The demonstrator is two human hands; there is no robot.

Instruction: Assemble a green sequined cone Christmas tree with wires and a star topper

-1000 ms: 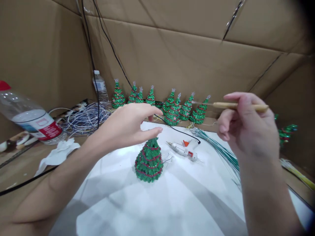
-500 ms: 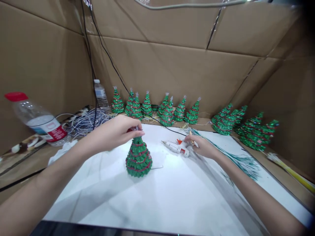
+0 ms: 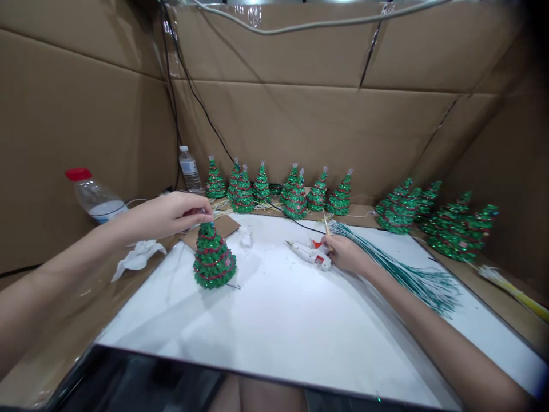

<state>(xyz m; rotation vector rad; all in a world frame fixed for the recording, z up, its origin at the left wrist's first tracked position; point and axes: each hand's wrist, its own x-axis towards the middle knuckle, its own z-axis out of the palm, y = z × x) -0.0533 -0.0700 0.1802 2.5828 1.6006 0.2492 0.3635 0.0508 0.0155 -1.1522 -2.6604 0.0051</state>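
My left hand [image 3: 184,214] pinches the top of a small green beaded Christmas tree [image 3: 214,257] with red garlands, above the left part of the white board. A thin hooked wire [image 3: 234,286] shows by the tree's base; I cannot tell whether it is attached. Between the fingers of my right hand [image 3: 343,250] is a slender tan stick-like tool [image 3: 327,223], its thin end pointing up. Just left of that hand lies a white hot glue gun [image 3: 309,254] with an orange trigger, nozzle toward the left. A bundle of green and white wires [image 3: 398,272] fans out behind the right forearm.
Several finished-looking trees [image 3: 295,200] stand along the back, more [image 3: 457,229] at the right. A red-capped bottle [image 3: 96,197], a small water bottle [image 3: 190,169] and a crumpled tissue [image 3: 139,254] are at left. Cardboard walls [image 3: 274,126] enclose the white board [image 3: 278,320]; a black cord [image 3: 295,223] crosses its back.
My left hand and the tree have moved left. The tool in my right hand now points upward, while that hand stays beside the glue gun. The camera view has shifted.
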